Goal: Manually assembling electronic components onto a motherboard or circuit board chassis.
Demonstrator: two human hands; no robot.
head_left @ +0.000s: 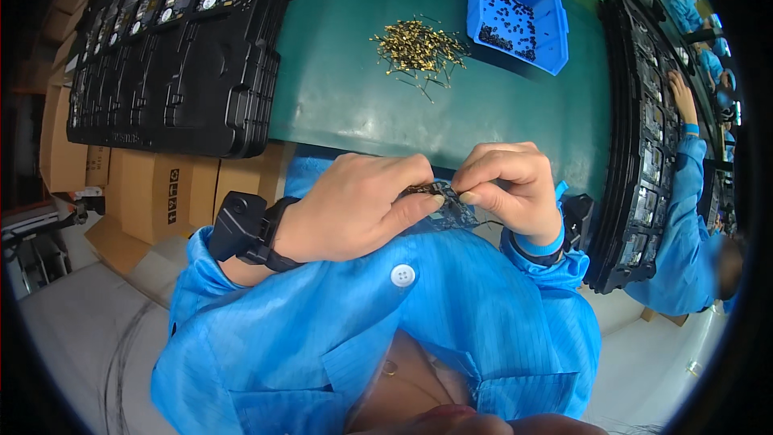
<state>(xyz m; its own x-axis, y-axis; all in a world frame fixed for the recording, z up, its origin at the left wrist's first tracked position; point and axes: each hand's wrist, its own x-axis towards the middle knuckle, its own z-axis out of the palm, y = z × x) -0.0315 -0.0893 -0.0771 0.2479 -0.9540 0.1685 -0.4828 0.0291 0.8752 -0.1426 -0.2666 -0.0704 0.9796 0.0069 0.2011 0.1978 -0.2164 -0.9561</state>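
Note:
A dark circuit board (456,211) is held in front of my chest, just off the near edge of the table. My left hand (354,203) grips it, thumb on top and fingers curled beneath. Closed in a pinch at the board's upper right part is my right hand (509,185); whatever sits between its fingertips is too small and covered to name. A thin dark wire shows below the right fingers. Beyond my hands, a loose pile of thin pins or short leads with gold-coloured ends (419,50) lies on the green table (338,105).
A blue bin (555,42) with small black parts stands at the back right. Stacked black trays (181,105) of circuit boards are on the left; another stack (616,217) is on the right, where a co-worker's hand (683,97) touches it. Cardboard boxes (157,193) stand lower left.

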